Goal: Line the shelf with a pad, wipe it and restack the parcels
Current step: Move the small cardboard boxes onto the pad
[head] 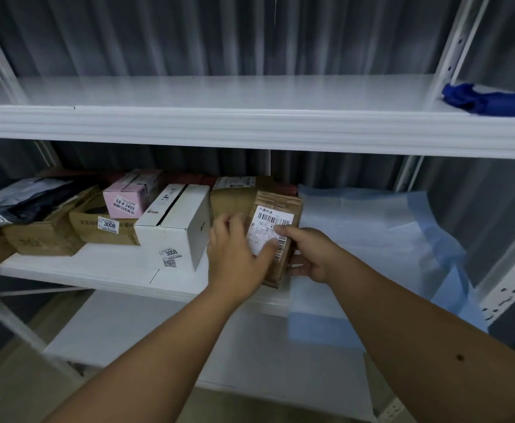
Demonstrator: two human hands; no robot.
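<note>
A brown cardboard parcel (277,209) with a white barcode label stands on the middle shelf (103,264). My left hand (235,251) grips its left side, thumb across the label. My right hand (308,254) holds its right side and bottom edge. A light blue pad (372,233) covers the right part of this shelf and droops over the front edge. Left of the held parcel sit a white box (177,221), a pink box (128,196), brown cartons (42,236) and dark mailer bags (21,199). A blue cloth (491,99) lies on the upper shelf at the right.
The upper shelf (219,93) holds only the cloth. A larger brown parcel (231,196) stands behind the held one. White perforated uprights (506,288) frame the right side. A lower shelf (146,331) shows beneath. Grey curtain hangs behind.
</note>
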